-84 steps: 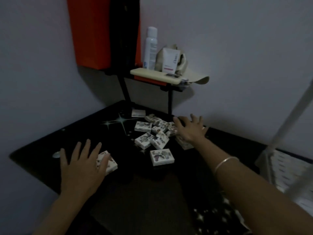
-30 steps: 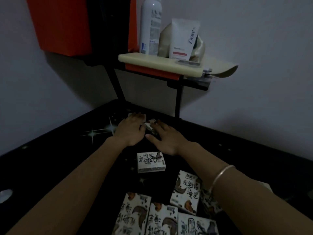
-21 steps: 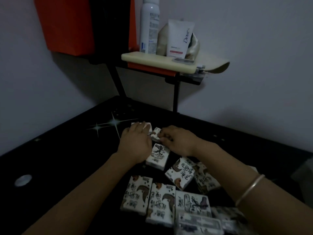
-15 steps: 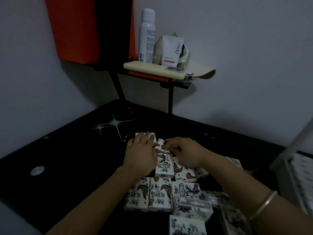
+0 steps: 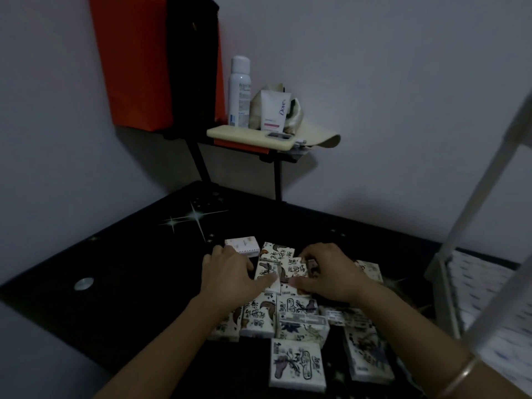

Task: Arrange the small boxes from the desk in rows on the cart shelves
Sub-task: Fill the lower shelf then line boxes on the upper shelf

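Note:
Several small white boxes with ink drawings lie bunched on the black desk. My left hand lies curled over the left side of the pile, its thumb against a box. My right hand grips another box between fingers and thumb, right beside the left hand. One box lies alone just beyond my left fingers. More boxes lie nearer to me, among them one at the front. The white cart stands at the right.
A small raised shelf at the back holds a spray can, a tube and a phone. An orange and black bag hangs at the back left. A cart post slants across the right side.
Both hands have dragged the scattered boxes from the far part of the desk toward me into one pile. The view has pulled back, and the cart shows at the right.

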### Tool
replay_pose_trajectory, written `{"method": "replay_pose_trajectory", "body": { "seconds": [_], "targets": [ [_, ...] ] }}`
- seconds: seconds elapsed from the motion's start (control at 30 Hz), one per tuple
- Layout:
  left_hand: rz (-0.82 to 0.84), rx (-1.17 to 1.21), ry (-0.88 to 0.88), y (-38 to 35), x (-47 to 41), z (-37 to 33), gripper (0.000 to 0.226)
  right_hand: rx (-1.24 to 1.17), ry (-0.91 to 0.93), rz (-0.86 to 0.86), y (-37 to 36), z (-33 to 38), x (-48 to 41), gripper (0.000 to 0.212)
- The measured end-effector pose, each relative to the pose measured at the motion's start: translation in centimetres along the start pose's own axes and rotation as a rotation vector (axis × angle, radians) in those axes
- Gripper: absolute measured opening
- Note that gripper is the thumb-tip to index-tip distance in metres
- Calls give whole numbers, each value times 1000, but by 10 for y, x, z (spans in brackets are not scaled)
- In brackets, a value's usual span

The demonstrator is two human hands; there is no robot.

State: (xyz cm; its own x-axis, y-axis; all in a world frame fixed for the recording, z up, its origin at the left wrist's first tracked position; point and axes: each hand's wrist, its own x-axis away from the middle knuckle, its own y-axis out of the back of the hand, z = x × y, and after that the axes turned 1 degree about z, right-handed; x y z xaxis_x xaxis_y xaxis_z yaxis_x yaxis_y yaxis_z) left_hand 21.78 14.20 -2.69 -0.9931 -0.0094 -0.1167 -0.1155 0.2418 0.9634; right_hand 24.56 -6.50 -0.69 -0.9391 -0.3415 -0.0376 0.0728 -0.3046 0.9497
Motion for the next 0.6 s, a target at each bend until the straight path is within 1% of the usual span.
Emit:
{"method": "replay_pose_trajectory", "body": {
  "seconds": [0.07, 0.2, 0.27, 0.4, 0.5, 0.6],
  "targets": [
    [22, 8, 11, -3, 1, -7, 65, -94, -7, -83, 0, 3, 4, 51],
    [32, 64, 31, -3, 0, -15, 55, -236, -21, -274, 7, 8, 15, 29],
    [16, 137, 25, -3, 1, -17, 52, -312, -23, -321, 12, 8, 21, 21],
    [-46, 270, 2, -2, 8, -20, 50, -400, -32, -352, 24, 7, 35, 18],
    [-58, 504, -8, 4, 11, -20, 43, -395, -14, -357, 36, 6, 47, 17],
    [-25, 752, -10, 20, 13, -22, 36, -356, 2, -373, 53, 8, 62, 16]
  ]
}}
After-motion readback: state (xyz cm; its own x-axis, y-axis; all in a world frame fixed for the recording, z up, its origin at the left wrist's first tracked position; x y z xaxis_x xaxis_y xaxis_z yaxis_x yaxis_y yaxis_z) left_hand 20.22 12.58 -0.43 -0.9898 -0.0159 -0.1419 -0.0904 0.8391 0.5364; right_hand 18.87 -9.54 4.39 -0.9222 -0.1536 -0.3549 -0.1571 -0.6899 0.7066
